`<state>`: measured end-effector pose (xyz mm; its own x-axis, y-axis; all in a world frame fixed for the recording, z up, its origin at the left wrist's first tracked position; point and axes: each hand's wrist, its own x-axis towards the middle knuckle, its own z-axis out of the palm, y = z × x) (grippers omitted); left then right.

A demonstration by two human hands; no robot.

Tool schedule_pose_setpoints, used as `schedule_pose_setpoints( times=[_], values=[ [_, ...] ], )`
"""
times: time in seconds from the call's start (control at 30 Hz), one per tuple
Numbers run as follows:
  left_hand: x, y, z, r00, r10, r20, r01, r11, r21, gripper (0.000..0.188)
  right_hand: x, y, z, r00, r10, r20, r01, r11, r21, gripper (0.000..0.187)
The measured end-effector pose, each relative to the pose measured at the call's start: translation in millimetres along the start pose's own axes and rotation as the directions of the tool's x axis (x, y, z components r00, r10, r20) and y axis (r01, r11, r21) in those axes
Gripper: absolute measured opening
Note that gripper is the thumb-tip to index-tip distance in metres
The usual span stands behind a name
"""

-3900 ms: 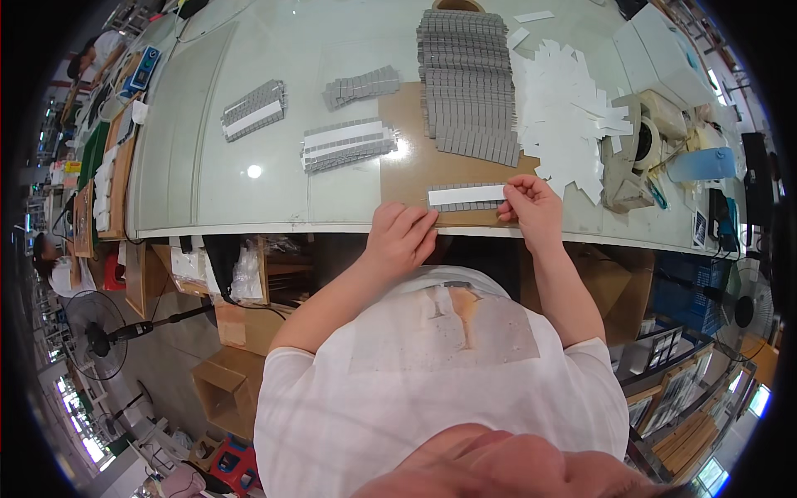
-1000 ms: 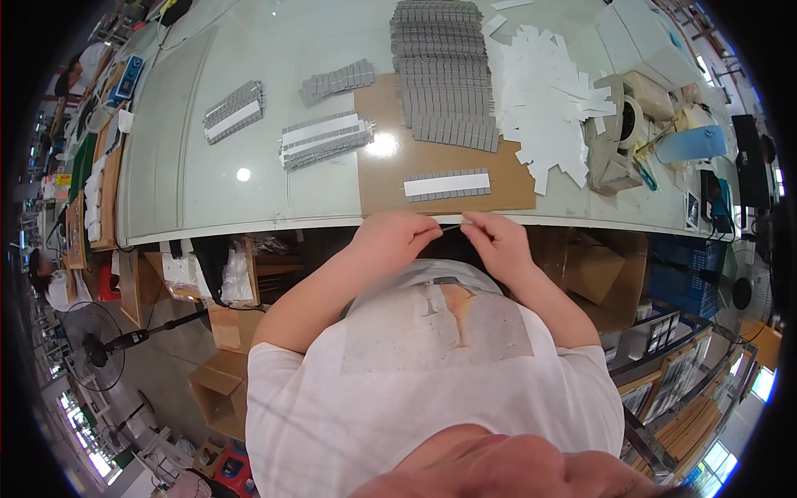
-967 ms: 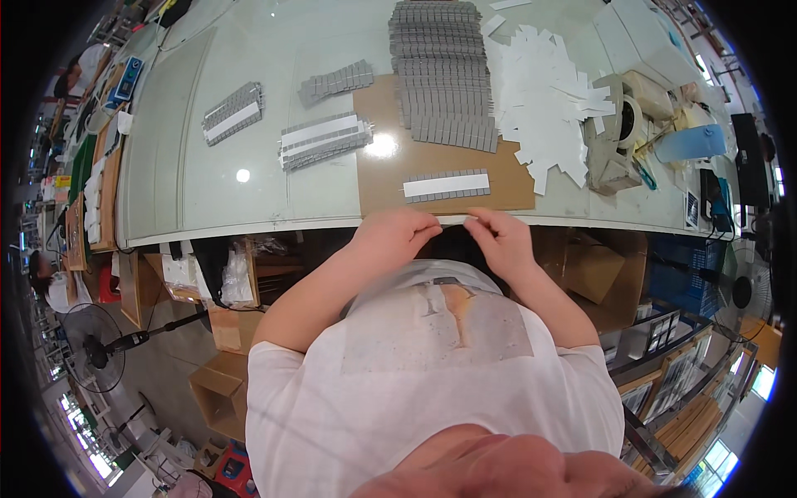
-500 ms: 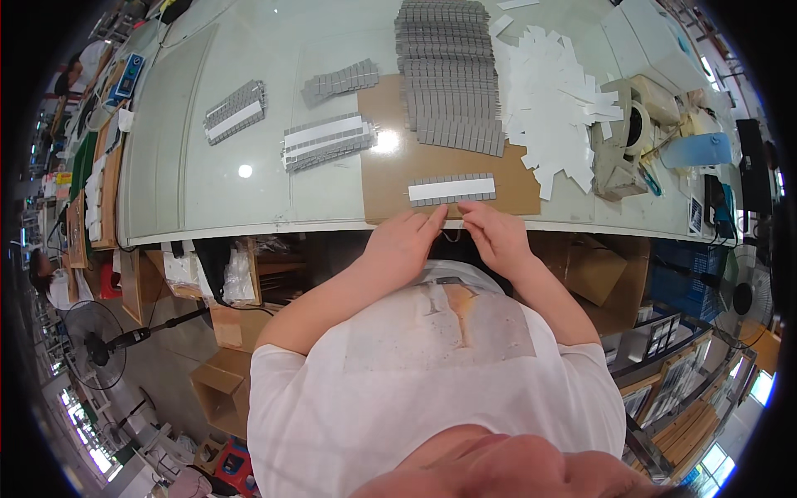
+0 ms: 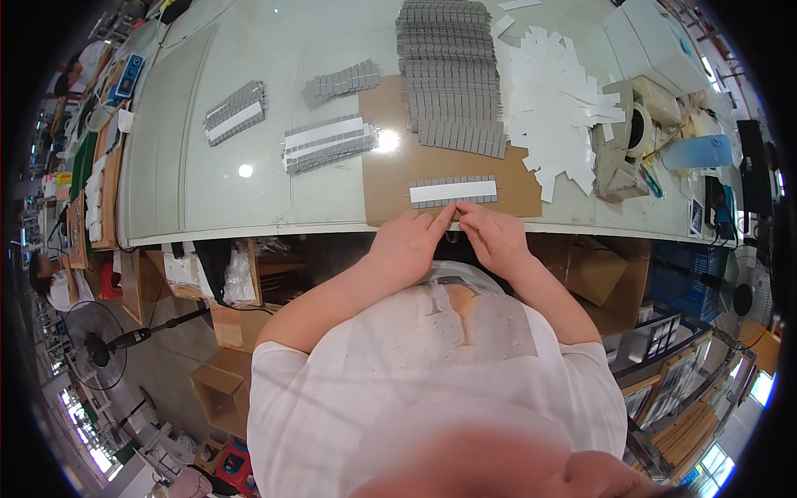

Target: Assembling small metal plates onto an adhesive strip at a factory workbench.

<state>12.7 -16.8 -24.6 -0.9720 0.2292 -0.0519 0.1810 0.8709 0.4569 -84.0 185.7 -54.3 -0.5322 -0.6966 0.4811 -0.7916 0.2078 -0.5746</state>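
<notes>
On a brown cardboard sheet (image 5: 386, 178) at the table's near edge lies a grey segmented strip (image 5: 432, 202) with a white strip (image 5: 452, 188) along its top. My left hand (image 5: 405, 247) and my right hand (image 5: 496, 241) meet just in front of it. Their fingertips come together at the grey strip's near edge. Both hands have fingers drawn together as in a pinch; anything between the fingertips is too small or hidden to name. Beyond stands a long stack of grey segmented strips (image 5: 448, 75). To its right is a loose pile of white strips (image 5: 548, 108).
Smaller stacks of grey strips, one white-topped (image 5: 328, 145), one plain (image 5: 342, 83) and one farther left (image 5: 237, 112), lie on the pale table. A tape dispenser (image 5: 623, 153) and a blue bottle (image 5: 697, 152) are at the right. Cardboard boxes (image 5: 598, 270) sit below the edge.
My left fingertips have shifted slightly right and forward, now meeting the right ones at the strip's near edge. The grey strip lies nearly where it was.
</notes>
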Motion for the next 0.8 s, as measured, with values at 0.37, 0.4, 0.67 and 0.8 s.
schedule_pose_setpoints(
  times=[0.37, 0.4, 0.67, 0.8],
  values=[
    [0.7, -1.5, 1.8, 0.996, 0.054, -0.065, -0.052, 0.998, 0.036, 0.068, 3.5, -1.5, 0.1, 0.999, 0.026, -0.024, -0.025, 0.998, 0.05, 0.008],
    [0.8, -0.3, 0.3, 0.999, 0.026, -0.039, -0.026, 1.0, 0.017, 0.069, 3.2, -1.8, 0.5, 0.999, 0.027, -0.025, -0.025, 0.999, 0.048, 0.008],
    [-6.5, -2.0, 0.7, 0.992, 0.024, -0.122, -0.031, 0.998, -0.057, 0.054, -3.9, -9.1, -7.4, 0.985, 0.134, -0.107, -0.121, 0.986, 0.112, 0.007],
    [-15.3, -5.6, -0.3, 0.973, -0.012, -0.231, -0.031, 0.983, -0.182, 0.027, -18.6, -10.2, -8.0, 0.932, 0.337, -0.133, -0.329, 0.941, 0.076, 0.005]
  ],
)
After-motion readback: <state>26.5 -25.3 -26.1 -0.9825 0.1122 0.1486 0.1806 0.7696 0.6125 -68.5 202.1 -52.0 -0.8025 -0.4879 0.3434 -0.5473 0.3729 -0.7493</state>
